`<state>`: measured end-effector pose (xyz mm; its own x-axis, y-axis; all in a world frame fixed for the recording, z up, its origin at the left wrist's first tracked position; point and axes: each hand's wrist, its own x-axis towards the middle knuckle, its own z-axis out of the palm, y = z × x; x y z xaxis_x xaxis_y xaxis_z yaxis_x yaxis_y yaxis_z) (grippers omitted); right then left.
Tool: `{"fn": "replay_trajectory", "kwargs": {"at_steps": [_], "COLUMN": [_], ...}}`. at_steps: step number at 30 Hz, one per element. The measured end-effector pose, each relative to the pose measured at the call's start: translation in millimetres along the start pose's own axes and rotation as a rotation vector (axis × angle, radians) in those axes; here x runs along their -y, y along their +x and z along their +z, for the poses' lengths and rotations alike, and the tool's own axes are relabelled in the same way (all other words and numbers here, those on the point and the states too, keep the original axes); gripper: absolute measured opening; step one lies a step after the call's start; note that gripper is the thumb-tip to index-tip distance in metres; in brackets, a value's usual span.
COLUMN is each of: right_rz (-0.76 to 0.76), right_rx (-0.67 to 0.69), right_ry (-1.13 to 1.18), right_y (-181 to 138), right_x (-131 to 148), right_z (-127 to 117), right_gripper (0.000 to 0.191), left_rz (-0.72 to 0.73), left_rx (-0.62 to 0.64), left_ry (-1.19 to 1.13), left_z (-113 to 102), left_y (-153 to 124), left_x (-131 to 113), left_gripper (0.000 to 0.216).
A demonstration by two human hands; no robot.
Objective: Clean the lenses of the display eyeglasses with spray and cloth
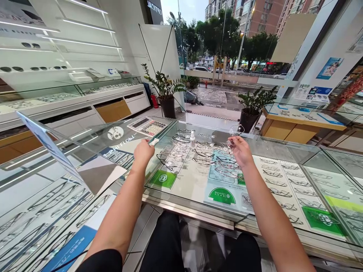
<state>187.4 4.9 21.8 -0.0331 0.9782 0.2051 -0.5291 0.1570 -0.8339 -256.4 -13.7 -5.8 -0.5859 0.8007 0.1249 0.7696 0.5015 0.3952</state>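
My right hand (241, 150) is raised over the glass counter, its fingers pinched on a pair of thin-rimmed eyeglasses (236, 130). Over the counter's left part, my left hand (144, 152) is closed on a small white cloth (154, 142), of which only a bit sticks out past the fingers. Between the hands a small white spray bottle (192, 139) stands upright on the glass. Around it several eyeglasses (202, 153) are laid out in rows; through the glass I cannot tell which lie on top and which inside.
A calculator (147, 125) lies at the counter's far left. A folded display card (53, 147) stands near my left arm. Glass display cases (326, 177) with more frames extend to the right. Two potted plants (167, 105) stand by the window beyond the counter.
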Motion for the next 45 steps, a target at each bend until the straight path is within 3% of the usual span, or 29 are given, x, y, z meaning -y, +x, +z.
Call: {"fn": "replay_trajectory", "kwargs": {"at_steps": [4,8,12,16,21,23,27,32,34,45], "right_rz": [0.003,0.004,-0.006,0.002,0.006,0.003,0.004,0.008,0.017,0.007], "right_rx": [-0.008,-0.011,-0.009,-0.003,0.007,0.010,0.025,0.039,0.050,0.046], "right_ry": [0.008,-0.001,0.012,0.032,0.046,0.050,0.059,0.064,0.065,0.059], "right_y": [-0.3,0.8,2.2,2.3,0.8,0.1,-0.9,-2.4,-3.5,-5.1], "right_x": [1.9,1.7,1.3,2.5,5.0,6.0,7.1,7.3,7.4,7.7], "right_z": [1.4,0.3,-1.6,-1.7,-0.2,0.4,1.6,4.1,5.4,7.8], "right_gripper": [0.031,0.031,0.031,0.031,0.030,0.029,0.029,0.027,0.027,0.025], "left_rz": [0.099,0.319,0.574,0.625,0.804,0.814,0.692,0.712,0.744,0.732], "left_rx": [-0.061,-0.090,0.065,0.191,0.054,0.086,0.197,0.049,0.046,0.479], "left_ry": [-0.136,-0.402,-0.814,-1.107,-1.156,-1.169,-1.352,-1.284,-1.263,-1.329], "left_z": [-27.0,-44.6,-42.6,-33.5,-23.4,-16.3,5.4,26.7,30.7,38.7], "left_y": [4.1,-5.6,-27.7,-55.5,-89.9,-102.0,-118.5,-123.9,-124.2,-131.1], "left_x": [-25.8,-75.9,-130.6,-174.8,-211.6,-219.7,-224.9,-218.2,-215.6,-218.7], "left_gripper": [0.047,0.031,0.029,0.039,0.054,0.052,0.043,0.033,0.032,0.050]}}
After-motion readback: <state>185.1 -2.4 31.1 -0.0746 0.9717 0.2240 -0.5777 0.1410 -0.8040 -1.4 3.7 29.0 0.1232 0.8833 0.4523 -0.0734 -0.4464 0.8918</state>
